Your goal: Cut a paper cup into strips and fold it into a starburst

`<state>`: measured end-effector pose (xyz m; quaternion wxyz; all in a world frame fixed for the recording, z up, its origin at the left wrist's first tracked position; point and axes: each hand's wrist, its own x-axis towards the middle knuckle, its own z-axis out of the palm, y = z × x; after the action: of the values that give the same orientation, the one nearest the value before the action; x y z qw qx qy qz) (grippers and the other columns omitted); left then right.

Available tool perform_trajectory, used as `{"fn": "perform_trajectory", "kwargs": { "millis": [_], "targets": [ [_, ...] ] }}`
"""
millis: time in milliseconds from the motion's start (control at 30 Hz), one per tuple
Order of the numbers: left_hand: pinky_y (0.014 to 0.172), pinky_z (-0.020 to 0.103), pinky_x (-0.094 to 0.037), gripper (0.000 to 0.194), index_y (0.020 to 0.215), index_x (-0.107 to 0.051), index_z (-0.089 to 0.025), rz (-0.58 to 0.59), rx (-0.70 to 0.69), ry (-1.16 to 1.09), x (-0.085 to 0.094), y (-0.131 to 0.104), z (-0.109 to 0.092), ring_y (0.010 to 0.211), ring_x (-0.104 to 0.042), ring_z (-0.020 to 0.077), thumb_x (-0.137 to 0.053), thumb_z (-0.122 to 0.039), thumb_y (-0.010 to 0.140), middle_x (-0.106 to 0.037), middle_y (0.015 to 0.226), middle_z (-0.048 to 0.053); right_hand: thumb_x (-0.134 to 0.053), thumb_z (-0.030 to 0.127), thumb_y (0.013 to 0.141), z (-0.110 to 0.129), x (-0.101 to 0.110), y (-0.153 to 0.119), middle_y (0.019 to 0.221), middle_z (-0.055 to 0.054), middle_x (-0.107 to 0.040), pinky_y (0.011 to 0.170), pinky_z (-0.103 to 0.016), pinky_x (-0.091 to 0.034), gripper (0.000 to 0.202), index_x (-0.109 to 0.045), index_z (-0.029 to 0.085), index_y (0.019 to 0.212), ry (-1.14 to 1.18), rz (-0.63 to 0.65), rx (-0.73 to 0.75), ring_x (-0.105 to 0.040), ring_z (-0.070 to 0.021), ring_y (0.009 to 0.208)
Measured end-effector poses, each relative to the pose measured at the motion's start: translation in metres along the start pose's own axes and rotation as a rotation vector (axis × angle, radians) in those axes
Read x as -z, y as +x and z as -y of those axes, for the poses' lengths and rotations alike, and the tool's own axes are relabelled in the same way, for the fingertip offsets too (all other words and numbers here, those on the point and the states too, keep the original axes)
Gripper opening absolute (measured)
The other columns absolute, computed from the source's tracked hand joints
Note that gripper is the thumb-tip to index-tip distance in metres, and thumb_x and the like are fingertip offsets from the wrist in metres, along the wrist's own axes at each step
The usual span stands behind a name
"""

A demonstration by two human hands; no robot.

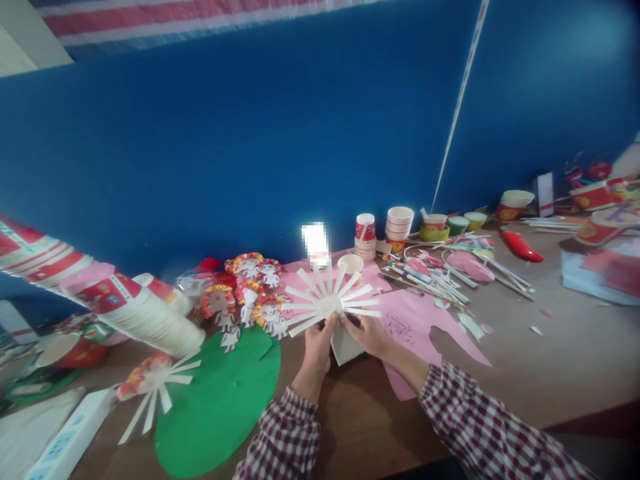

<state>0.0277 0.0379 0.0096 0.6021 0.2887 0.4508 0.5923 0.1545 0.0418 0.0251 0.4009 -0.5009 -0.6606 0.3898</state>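
A white paper cup cut into strips [330, 305] is spread like a sunburst above the table's front part. My left hand [320, 343] pinches its lower edge from the left. From the right, my right hand [367, 333] grips the same edge, close to my left thumb. Beneath the hands a pale box-like object [346, 349] shows in part. Pink paper [410, 320] with dark marks lies to the right, and a green paper oval [220, 407] lies to the left.
Stacked paper cups [145, 320] lean in from the left, near a second cut cup [159, 383] and a power strip [75, 437]. Small paper figures [247, 297] lie behind the green oval. Brushes [440, 283], upright cups [399, 223] and a red object [521, 245] stand or lie rightward.
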Motion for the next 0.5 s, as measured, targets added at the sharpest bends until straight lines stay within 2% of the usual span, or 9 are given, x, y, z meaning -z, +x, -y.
{"fn": "perform_trajectory", "kwargs": {
  "millis": [100,267,433,500],
  "targets": [
    [0.074,0.034,-0.053,0.046,0.095,-0.068,-0.009,0.004,-0.001,0.0,0.001,0.0,0.001,0.078,-0.068,0.024,-0.079,-0.036,0.059,-0.072,0.082,0.012,-0.051,0.039,0.081,-0.007,-0.001,0.002,0.086,-0.005,-0.071,0.075,-0.033,-0.052,0.027,-0.07,0.024,0.093,-0.081,-0.024,-0.025,-0.065,-0.025,0.088],
    [0.079,0.034,-0.052,0.044,0.094,-0.069,-0.01,0.005,-0.031,-0.018,0.001,0.0,0.0,0.081,-0.068,0.0234,-0.079,-0.034,0.059,-0.072,0.085,0.011,-0.052,0.041,0.081,-0.015,-0.003,0.003,0.074,-0.004,-0.07,0.073,-0.032,-0.052,0.026,-0.071,0.024,0.086,-0.142,0.003,-0.054,-0.066,-0.0241,0.079],
    [0.077,0.034,-0.052,0.044,0.092,-0.07,-0.009,0.012,-0.016,-0.003,-0.001,-0.004,-0.003,0.078,-0.068,0.0234,-0.079,-0.036,0.059,-0.072,0.084,0.012,-0.043,0.039,0.087,-0.016,-0.001,0.0,0.085,-0.003,-0.071,0.077,-0.03,-0.052,0.033,-0.069,0.023,0.1,-0.184,0.103,0.047,-0.066,-0.0216,0.084],
    [0.074,0.035,-0.053,0.045,0.092,-0.069,-0.008,-0.003,0.011,0.031,-0.001,-0.005,-0.004,0.075,-0.068,0.0235,-0.079,-0.037,0.058,-0.072,0.083,0.012,-0.043,0.038,0.087,-0.02,-0.002,0.0,0.084,-0.003,-0.071,0.077,-0.03,-0.052,0.032,-0.069,0.024,0.101,-0.219,0.093,0.079,-0.065,-0.0215,0.082]
  ]
}}
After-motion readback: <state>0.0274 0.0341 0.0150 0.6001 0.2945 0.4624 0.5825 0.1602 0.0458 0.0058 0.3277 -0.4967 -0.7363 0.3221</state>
